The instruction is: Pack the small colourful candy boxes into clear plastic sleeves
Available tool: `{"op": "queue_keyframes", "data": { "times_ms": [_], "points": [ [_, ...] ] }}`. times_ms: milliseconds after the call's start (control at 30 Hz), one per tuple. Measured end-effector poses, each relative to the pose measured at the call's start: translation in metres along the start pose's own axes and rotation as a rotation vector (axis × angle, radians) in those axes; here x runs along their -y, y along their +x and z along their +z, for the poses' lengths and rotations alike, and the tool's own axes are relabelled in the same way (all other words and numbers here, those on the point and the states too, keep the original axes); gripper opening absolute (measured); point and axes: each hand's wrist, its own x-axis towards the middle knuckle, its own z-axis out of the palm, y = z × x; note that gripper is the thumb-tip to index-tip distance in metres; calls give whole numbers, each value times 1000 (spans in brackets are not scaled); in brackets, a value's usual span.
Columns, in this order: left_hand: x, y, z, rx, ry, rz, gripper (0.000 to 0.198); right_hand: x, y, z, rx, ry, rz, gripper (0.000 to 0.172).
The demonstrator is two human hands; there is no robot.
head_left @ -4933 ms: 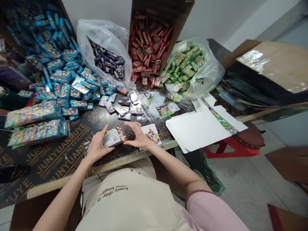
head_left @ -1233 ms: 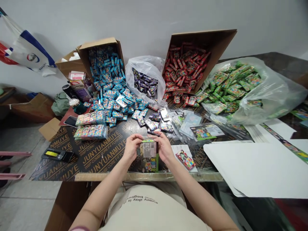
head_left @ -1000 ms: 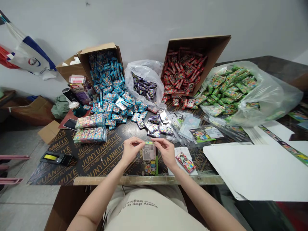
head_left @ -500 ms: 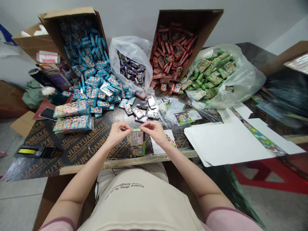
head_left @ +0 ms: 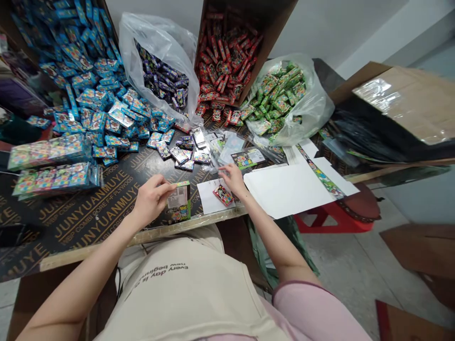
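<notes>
My left hand (head_left: pixel 151 199) has its thumb and fingers closed on the upper left edge of a small printed box (head_left: pixel 179 203). The box stands upright near the table's front edge, with a green side and a pale label panel. Right of it lies a white sheet (head_left: pixel 208 196) with a red cartoon packet (head_left: pixel 223 195) on top. My right hand (head_left: pixel 232 180) hovers over the sheet's upper right corner, fingers apart. Its fingertips are close to clear plastic sleeves (head_left: pixel 222 150); I cannot tell whether they touch. Several purple packets (head_left: pixel 185 154) lie just behind.
Blue packets (head_left: pixel 95 118) are heaped at left, beside bundled packs (head_left: pixel 53 177). Behind stand a plastic bag (head_left: pixel 159 33) of purple packets, a carton of red packets (head_left: pixel 227 66) and a bag of green packets (head_left: pixel 280 94). White cardboard (head_left: pixel 291 189) overhangs the front edge at right.
My right hand has let go of the box's top and moved right toward the plastic sleeves. My left hand still grips the box. The view has turned right.
</notes>
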Motion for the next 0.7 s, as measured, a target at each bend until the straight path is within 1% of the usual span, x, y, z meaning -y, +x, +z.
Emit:
{"op": "queue_keyframes", "data": {
  "times_ms": [67,133,167,300,400,467,633,700],
  "points": [
    [0,-1,1,-10,19,-6,21,-27,0,4,75,-138,17,13],
    [-1,-2,3,-8,46,-17,22,-41,-5,11,117,-204,0,12],
    [-1,-3,3,-4,67,-20,23,-45,-8,14,116,-218,-12,12],
    [1,-5,5,20,155,7,28,-46,-18,23,71,-210,-44,15],
    [4,-7,7,17,194,85,42,-45,-21,26,70,-174,-54,18],
    [7,-8,9,-6,229,117,49,-46,-22,27,71,-147,-49,19],
    [8,-9,16,-38,243,88,53,-48,-18,24,63,-77,14,11],
    [8,-10,17,-63,220,74,51,-46,-13,19,76,-36,49,11]
  ]
}}
